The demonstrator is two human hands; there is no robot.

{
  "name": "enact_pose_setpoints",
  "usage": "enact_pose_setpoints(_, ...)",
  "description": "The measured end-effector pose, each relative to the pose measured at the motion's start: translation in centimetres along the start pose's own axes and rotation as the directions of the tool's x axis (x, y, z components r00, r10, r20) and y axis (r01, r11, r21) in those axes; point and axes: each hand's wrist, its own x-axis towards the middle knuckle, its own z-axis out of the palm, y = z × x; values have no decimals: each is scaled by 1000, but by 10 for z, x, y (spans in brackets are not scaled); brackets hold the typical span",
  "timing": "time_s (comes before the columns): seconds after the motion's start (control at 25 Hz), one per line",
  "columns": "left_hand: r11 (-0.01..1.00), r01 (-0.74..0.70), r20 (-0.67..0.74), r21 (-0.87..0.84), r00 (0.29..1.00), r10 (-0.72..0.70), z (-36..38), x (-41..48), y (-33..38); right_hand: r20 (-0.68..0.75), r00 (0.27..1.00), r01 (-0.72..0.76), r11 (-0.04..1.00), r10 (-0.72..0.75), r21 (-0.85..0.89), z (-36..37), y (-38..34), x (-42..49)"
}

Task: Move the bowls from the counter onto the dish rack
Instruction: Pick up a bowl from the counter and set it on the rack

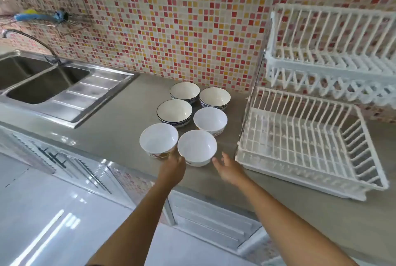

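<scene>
Six bowls sit clustered on the tabletop (120, 128) beside the empty dish rack (304, 148). Both hands flank the nearest bowl (196, 148): left hand (174, 166) touching its side, right hand (228, 169) spread, apart, probably to cup it.

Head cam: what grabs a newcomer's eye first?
Six bowls clustered on the counter, all upright, with both hands reaching for the nearest one: left hand at its left side, right hand open just to its right. Right of them, an empty white two-tier dish rack; behind, a loud red-and-yellow mosaic wall.
</scene>
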Motion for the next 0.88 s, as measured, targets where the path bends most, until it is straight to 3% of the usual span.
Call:
enact_pose_setpoints(0.08,992,109,37,-59,994,-107,5,15,-6,4,997,-83,996,83,35,14,-6,20)
enact_pose_setpoints(0.36,999,45,193,25,980,-49,13,36,-6,-91,974,-185,961,207,205,35,-30,40)
enact_pose_setpoints(0.44,991,111,244,-73,966,-90,14,34,-5,-115,976,-151,958,183,243,29,-26,29)
enact_pose_setpoints(0.52,982,87,237,-170,971,-45,6,34,6,-170,978,-89,982,118,169,12,-27,9)
enact_pose_setpoints(0.68,926,-184,158,-329,956,246,-34,24,42,-285,943,150,983,-175,-107,-32,-43,-38)
enact_pose_setpoints(0.8,824,-316,94,-470,911,402,-79,19,72,-432,825,300,930,-364,-211,-68,-80,-74)
enact_pose_setpoints(0.88,728,-371,-8,-577,894,449,-111,15,100,-504,705,455,863,-499,-219,-92,-108,-97)
